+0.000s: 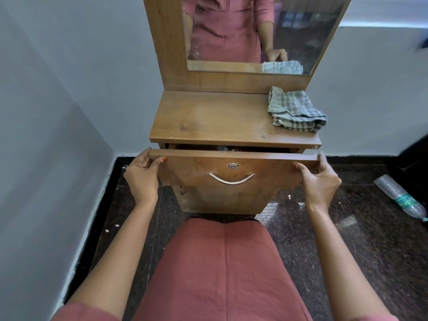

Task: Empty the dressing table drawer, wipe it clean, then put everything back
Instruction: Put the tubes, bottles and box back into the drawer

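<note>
Head camera, looking down: the fingers [159, 160] of the left hand [141, 177] pinch the left end of the drawer [196, 169] front, thumb on its face and the rest hooked over the top edge. The right hand [320, 181] grips the right end the same way. The drawer stands a little way out of the dressing table [222, 201]; something lies in the dark gap, too dim to tell. A curved metal handle [231, 180] and a round lock [232, 166] sit between the hands, untouched. On the worktop [208, 119], at its right rear, lies a crumpled checked cloth [295, 110], just below the mirror [231, 31]. A clear plastic bottle [400, 198] lies on the dark floor [347, 239] to the right, well apart. A grey wall [58, 112] stands close on the left.
</note>
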A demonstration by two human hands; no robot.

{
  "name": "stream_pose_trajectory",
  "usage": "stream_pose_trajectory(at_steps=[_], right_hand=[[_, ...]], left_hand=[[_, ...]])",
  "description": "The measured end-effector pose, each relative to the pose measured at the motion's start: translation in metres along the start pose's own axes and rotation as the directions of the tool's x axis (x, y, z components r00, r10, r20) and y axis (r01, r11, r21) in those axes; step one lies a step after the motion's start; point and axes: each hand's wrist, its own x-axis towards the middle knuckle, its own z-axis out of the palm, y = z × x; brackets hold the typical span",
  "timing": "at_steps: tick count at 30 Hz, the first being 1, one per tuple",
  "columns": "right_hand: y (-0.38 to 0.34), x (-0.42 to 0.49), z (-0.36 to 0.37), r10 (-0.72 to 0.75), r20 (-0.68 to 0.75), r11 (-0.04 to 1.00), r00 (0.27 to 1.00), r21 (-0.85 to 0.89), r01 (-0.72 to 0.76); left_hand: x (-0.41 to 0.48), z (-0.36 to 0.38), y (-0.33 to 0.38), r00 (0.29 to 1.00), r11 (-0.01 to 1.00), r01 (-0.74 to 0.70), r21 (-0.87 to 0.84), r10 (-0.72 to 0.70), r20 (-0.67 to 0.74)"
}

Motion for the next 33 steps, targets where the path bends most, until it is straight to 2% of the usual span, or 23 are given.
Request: stream_pose_trajectory(at_steps=[9,21,33], right_hand=[[-0.001,0.021,0.019,0.05,-0.04,0.988,0.998,0.145,-0.044],[0.0,0.031,0.032,0.158,-0.077,0.972,0.984,0.189,-0.141],[-0.011,0.024,0.032,0.151,-0.099,0.985,0.984,0.097,-0.142]], left_hand=[[0.02,0.018,-0.003,0.998,0.996,-0.041,-0.082,0.045,0.052],[0.037,0.031,-0.01,0.999,1.0,-0.024,-0.01,0.024,0.021],[0.03,0.035,-0.007,1.0,1.0,-0.022,0.008,0.022,-0.006]])
